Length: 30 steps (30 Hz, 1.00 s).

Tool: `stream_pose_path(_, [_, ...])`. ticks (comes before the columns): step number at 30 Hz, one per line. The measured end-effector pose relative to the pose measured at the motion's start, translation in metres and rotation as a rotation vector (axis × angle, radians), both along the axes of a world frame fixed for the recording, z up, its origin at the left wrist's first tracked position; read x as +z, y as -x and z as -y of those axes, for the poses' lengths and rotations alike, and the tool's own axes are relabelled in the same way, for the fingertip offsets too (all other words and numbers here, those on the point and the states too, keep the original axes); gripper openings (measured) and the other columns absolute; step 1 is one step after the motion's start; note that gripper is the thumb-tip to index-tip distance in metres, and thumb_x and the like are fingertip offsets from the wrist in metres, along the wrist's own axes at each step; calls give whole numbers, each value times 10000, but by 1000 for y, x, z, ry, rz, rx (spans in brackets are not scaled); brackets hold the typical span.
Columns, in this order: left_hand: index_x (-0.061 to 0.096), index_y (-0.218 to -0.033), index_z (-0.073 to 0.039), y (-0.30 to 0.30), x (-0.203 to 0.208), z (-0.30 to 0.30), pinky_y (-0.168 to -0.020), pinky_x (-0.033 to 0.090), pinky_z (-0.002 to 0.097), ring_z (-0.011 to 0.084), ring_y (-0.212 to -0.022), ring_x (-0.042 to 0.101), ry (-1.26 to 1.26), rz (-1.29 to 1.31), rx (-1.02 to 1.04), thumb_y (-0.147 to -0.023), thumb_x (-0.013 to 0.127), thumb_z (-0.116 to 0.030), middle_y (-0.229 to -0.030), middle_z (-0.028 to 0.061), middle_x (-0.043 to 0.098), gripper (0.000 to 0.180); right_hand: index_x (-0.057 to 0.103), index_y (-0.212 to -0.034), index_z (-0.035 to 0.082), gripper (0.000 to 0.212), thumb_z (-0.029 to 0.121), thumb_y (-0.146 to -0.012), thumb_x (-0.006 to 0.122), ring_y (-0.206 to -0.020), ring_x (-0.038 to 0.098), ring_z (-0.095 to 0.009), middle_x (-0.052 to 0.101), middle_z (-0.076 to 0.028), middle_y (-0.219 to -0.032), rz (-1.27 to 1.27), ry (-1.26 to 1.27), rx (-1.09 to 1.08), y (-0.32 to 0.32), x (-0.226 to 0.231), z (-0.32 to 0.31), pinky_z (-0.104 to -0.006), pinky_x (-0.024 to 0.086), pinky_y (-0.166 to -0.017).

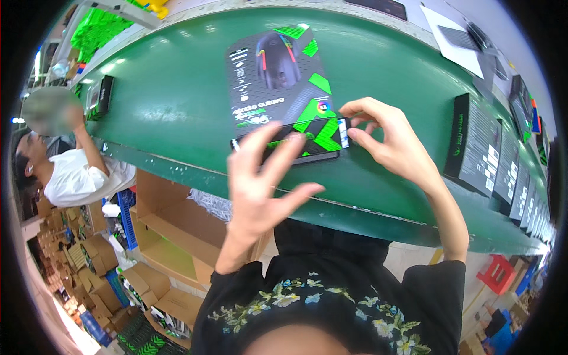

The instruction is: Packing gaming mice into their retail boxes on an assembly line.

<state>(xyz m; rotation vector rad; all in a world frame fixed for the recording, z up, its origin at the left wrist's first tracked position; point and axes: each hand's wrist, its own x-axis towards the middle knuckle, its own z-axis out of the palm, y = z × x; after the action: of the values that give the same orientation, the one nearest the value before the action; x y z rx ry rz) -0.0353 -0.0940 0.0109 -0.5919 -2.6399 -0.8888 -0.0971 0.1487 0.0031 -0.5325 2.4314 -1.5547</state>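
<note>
A black and green product box (283, 83) with a picture of a computer mouse lies flat on the green conveyor belt (171, 100). My left hand (263, 183) is spread open over the box's near end, fingertips resting on its near flap. My right hand (384, 136) pinches the right near corner of the box at the white label, thumb and forefinger on the edge.
A row of upright black boxes (485, 148) stands along the belt at the right. Another small box (100, 97) lies at the belt's far left, near a seated person in a white shirt (77, 174). Open cardboard cartons (171, 231) sit below the belt at left.
</note>
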Motion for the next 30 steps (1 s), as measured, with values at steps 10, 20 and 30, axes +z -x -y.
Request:
stream_pose_path(10, [649, -1067, 3, 23, -36, 97, -765, 460, 264, 123, -840, 648, -349, 493, 151, -828, 705, -47, -941, 50, 714, 251, 588, -868, -25, 105, -28, -788, 656, -683, 550, -114, 606, -47, -745, 29, -3, 85, 23, -11, 1, -270, 455, -628])
stream_pose_path(20, [664, -909, -31, 43, -37, 88, -699, 432, 258, 89, -765, 585, -393, 506, 55, -824, 714, -48, -823, 5, 667, 101, 558, -851, -23, 104, -3, -799, 646, -664, 546, -112, 587, -38, -712, 50, -25, 89, 25, -13, -6, -270, 449, -637])
stream_pose_path(30, [565, -891, 8, 49, -35, 79, -689, 412, 258, 128, -748, 517, -250, 469, -69, -829, 638, 27, -809, 25, 577, 98, 552, -867, -20, 108, -1, -805, 638, -753, 582, -187, 613, -90, -832, -6, -85, 114, 15, -9, -13, -313, 482, -734])
